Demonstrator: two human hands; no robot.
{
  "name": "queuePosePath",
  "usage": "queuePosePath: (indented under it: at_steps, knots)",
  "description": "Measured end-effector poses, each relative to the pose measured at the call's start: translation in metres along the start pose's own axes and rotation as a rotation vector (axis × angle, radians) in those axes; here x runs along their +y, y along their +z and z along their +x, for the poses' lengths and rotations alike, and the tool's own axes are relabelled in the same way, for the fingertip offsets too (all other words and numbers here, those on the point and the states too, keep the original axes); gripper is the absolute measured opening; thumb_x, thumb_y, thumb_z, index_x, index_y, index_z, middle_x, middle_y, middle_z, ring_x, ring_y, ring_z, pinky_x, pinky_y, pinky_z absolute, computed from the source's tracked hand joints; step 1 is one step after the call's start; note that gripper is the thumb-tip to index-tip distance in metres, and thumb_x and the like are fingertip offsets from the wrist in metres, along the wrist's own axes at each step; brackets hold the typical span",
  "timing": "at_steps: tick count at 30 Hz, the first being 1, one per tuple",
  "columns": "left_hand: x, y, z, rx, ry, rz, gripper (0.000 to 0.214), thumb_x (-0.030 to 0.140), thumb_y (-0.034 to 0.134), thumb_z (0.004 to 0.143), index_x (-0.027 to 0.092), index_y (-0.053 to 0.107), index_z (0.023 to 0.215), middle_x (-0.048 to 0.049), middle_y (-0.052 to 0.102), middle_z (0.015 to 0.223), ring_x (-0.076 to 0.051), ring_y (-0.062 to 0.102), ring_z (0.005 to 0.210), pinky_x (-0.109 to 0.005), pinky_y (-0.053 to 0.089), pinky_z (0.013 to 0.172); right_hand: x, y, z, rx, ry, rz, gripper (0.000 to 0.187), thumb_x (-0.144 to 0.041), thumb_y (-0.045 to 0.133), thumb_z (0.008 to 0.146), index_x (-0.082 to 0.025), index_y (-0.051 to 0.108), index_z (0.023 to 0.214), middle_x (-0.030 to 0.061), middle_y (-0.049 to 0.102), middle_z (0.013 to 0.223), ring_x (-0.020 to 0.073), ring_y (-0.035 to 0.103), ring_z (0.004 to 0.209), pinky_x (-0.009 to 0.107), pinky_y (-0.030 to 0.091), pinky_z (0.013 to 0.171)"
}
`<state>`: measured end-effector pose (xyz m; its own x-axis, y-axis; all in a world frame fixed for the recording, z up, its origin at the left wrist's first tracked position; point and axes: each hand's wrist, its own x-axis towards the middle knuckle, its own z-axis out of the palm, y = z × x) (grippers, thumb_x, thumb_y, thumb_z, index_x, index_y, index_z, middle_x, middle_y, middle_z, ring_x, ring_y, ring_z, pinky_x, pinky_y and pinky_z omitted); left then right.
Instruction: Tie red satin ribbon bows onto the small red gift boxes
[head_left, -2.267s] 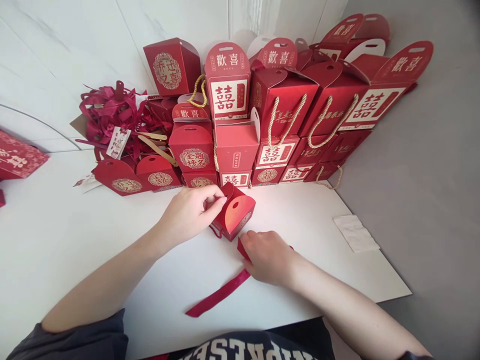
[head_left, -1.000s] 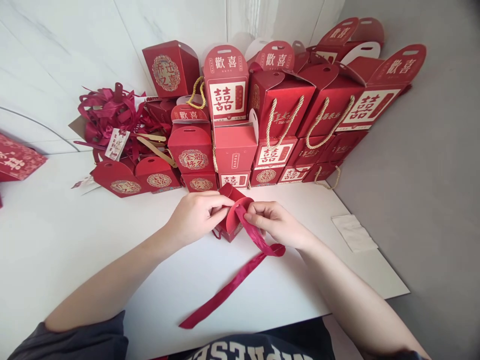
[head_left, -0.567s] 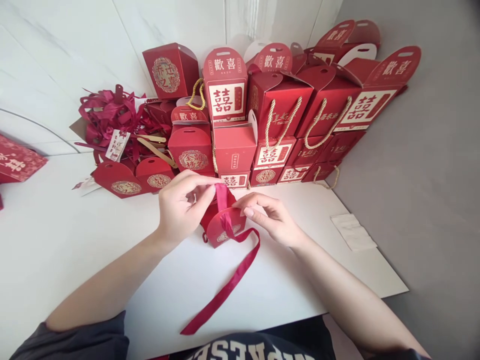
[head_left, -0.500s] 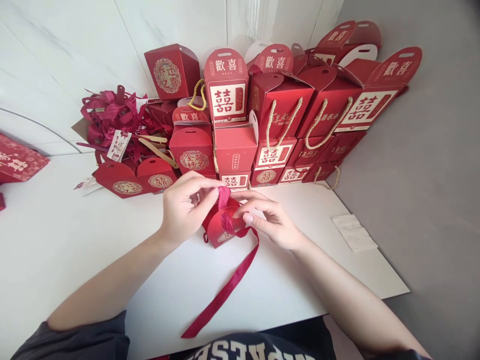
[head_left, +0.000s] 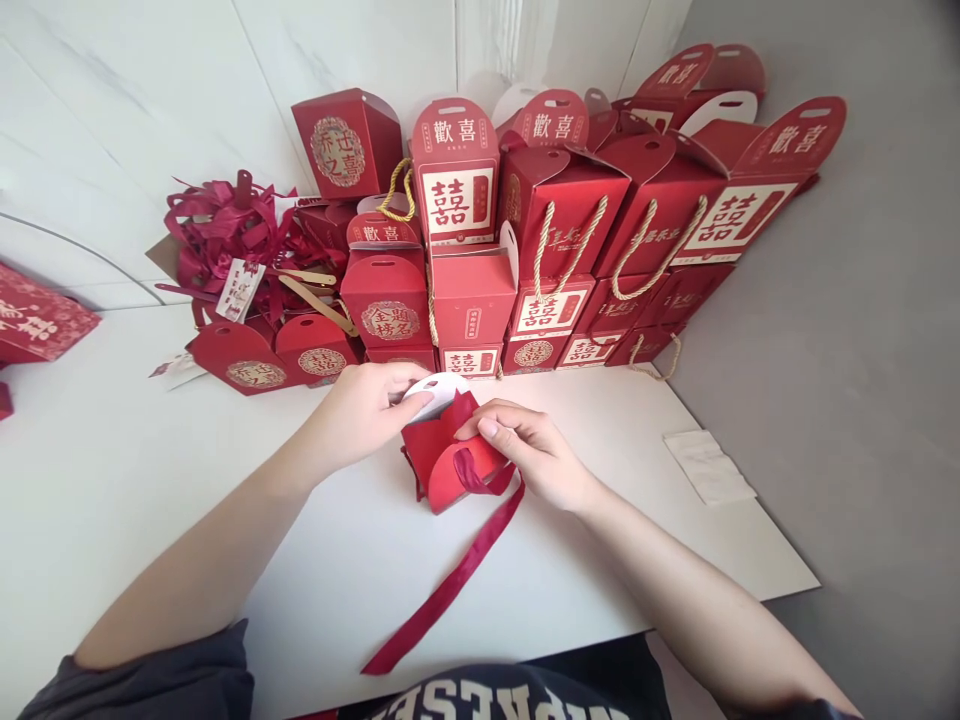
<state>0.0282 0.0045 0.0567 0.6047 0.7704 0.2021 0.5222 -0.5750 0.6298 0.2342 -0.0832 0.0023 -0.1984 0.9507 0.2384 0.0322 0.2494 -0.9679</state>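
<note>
Left hand (head_left: pixel 367 415) is now pinching the back flap (head_left: pixel 448 384) instead of the ribbon (head_left: pixel 451 585), right hand (head_left: pixel 544 455) is holding the front flap (head_left: pixel 448 483) of the box (head_left: pixel 420 443) just below frame centre, the ribbon apparently running through the front flap only.

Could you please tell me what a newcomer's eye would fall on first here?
Probably the stacked red boxes along the back of the white table. Next, the small red box in the middle, between the left hand and right hand, with a crimson ribbon trailing towards the near edge. A tangle of ribbons also stands out behind, on the left.
</note>
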Motion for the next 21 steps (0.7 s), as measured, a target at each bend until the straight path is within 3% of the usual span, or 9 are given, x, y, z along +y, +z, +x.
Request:
queuePosePath:
  at_steps: [4, 9, 14, 21]
  knots:
    - [0.006, 0.005, 0.002, -0.143, -0.106, -0.054, 0.027, 0.038, 0.058, 0.090, 0.021, 0.072, 0.104, -0.0008, 0.075, 0.086, -0.017, 0.070, 0.075, -0.022, 0.052, 0.063, -0.002, 0.001, -0.001, -0.030, -0.006, -0.010, 0.027, -0.034, 0.050, 0.099, -0.020, 0.073, 0.096, 0.0050, 0.068, 0.097, 0.0161, 0.063, 0.092, 0.028, 0.048, 0.086]
    - [0.009, 0.009, 0.000, -0.199, -0.148, -0.182, 0.028, 0.035, 0.059, 0.090, 0.022, 0.070, 0.112, -0.0012, 0.075, 0.103, -0.017, 0.071, 0.090, -0.022, 0.055, 0.077, -0.003, -0.001, 0.000, -0.049, -0.100, -0.052, 0.025, -0.031, 0.052, 0.098, -0.018, 0.072, 0.095, 0.0052, 0.070, 0.096, 0.0164, 0.063, 0.093, 0.028, 0.046, 0.089]
    - [0.007, 0.011, -0.003, -0.239, -0.159, -0.293, 0.037, 0.031, 0.062, 0.088, 0.021, 0.065, 0.123, -0.0045, 0.072, 0.117, -0.019, 0.071, 0.100, -0.024, 0.057, 0.088, -0.002, 0.001, 0.001, -0.036, -0.018, -0.086, 0.028, -0.034, 0.049, 0.100, -0.016, 0.071, 0.095, 0.0054, 0.069, 0.097, 0.0155, 0.063, 0.090, 0.027, 0.047, 0.086]
    - [0.012, 0.004, -0.003, -0.284, -0.151, -0.307, 0.035, 0.030, 0.057, 0.091, 0.022, 0.063, 0.124, -0.0044, 0.073, 0.114, -0.019, 0.070, 0.103, -0.025, 0.056, 0.089, -0.001, 0.004, -0.001, 0.003, -0.053, -0.279, 0.028, -0.031, 0.048, 0.100, -0.017, 0.070, 0.092, 0.0061, 0.068, 0.095, 0.0163, 0.063, 0.090, 0.029, 0.047, 0.085]
